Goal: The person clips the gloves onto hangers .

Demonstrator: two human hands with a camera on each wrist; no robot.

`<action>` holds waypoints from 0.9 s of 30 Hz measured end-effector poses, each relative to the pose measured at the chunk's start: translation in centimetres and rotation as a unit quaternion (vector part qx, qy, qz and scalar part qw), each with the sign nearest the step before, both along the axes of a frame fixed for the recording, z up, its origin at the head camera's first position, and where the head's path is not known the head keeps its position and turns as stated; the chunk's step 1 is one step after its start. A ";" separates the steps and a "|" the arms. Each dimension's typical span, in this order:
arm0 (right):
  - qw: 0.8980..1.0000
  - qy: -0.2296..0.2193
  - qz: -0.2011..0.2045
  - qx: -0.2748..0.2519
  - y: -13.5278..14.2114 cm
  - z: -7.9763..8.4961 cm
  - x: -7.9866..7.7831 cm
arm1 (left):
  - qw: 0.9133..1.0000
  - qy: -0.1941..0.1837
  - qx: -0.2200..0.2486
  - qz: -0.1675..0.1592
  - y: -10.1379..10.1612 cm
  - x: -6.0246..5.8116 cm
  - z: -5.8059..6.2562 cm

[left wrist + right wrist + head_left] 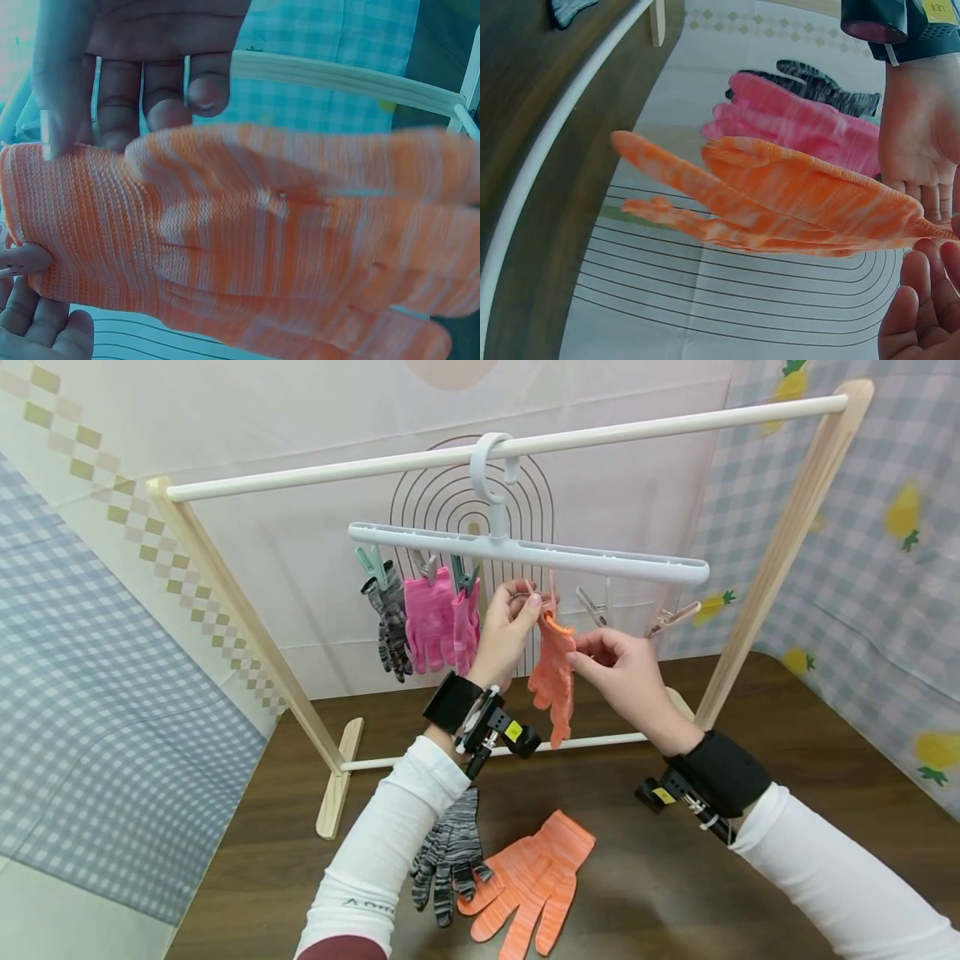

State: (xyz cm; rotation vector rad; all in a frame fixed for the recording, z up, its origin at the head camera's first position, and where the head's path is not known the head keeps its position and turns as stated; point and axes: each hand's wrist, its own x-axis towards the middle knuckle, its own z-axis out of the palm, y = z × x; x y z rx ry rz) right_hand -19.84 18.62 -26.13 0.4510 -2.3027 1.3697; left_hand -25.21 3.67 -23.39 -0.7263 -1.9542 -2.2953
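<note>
An orange knit glove (pixel 553 681) hangs fingers down from a pink clothespin (pixel 551 597) under a white hanger (pixel 525 553). My left hand (pixel 501 633) holds the clothespin at the glove's cuff. With thumb and fingers, my right hand (pixel 622 675) pinches the glove's right edge just below the cuff. In the left wrist view the glove (pixel 240 225) spreads across the frame, with the clothespin's tip (pixel 26 259) over its cuff. The right wrist view shows the glove (pixel 802 187) from its side, between both hands.
Pink gloves (pixel 431 622) and a grey-black glove (pixel 392 622) hang at left. Two free clothespins (pixel 596 606) hang at right. Another orange glove (pixel 536 885) and a grey-black one (pixel 452 852) lie on the brown table (pixel 675 868). A white-barred rack (pixel 637 437) carries the hanger.
</note>
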 end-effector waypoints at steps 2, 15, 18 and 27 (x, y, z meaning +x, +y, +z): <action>1.000 -0.001 0.001 0.004 0.1 -0.3 0.0 | 1.000 0.000 0.004 -0.001 0.0 0.0 0.0; 0.999 -0.034 -0.012 0.007 1.1 -2.0 0.2 | 1.000 -0.003 -0.003 0.004 -0.6 0.0 -0.8; 0.999 -0.044 -0.016 0.010 1.3 -2.2 0.4 | 1.000 0.003 -0.011 0.003 -0.8 -0.1 -1.1; 0.996 -0.090 -0.014 0.023 2.1 -3.2 0.8 | 0.999 0.001 -0.034 0.013 -1.4 0.0 -1.9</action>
